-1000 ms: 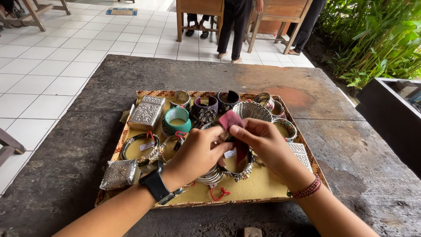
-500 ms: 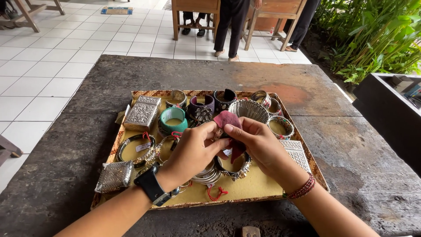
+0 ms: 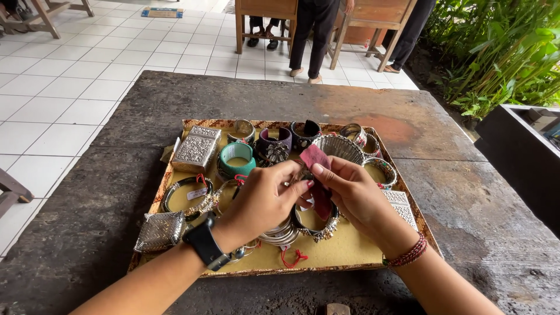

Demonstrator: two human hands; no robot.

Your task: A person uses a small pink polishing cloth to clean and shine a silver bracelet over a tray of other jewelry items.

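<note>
Over a flat tray [image 3: 344, 251] lined in yellow, my left hand [image 3: 262, 198] and my right hand [image 3: 353, 192] meet. My right hand pinches a small dark red cloth [image 3: 315, 156] against a piece held between both hands, mostly hidden by my fingers. My left hand, with a black watch [image 3: 204, 244] on its wrist, grips that small piece with its fingertips. Under my hands lie several silver bangles [image 3: 283, 233]. A teal cuff [image 3: 237, 158] and an embossed silver box [image 3: 196, 148] sit on the tray's far left.
The tray rests on a dark, worn stone table [image 3: 116, 175]. A woven silver pouch [image 3: 160, 230] lies at the tray's near left corner. Behind the table are wooden chairs [image 3: 265, 17], standing people's legs [image 3: 315, 35], white floor tiles and green plants [image 3: 501, 52] at the right.
My hands and the red cloth stay together over the tray's middle with only small finger movements. The view has shifted slightly lower.
</note>
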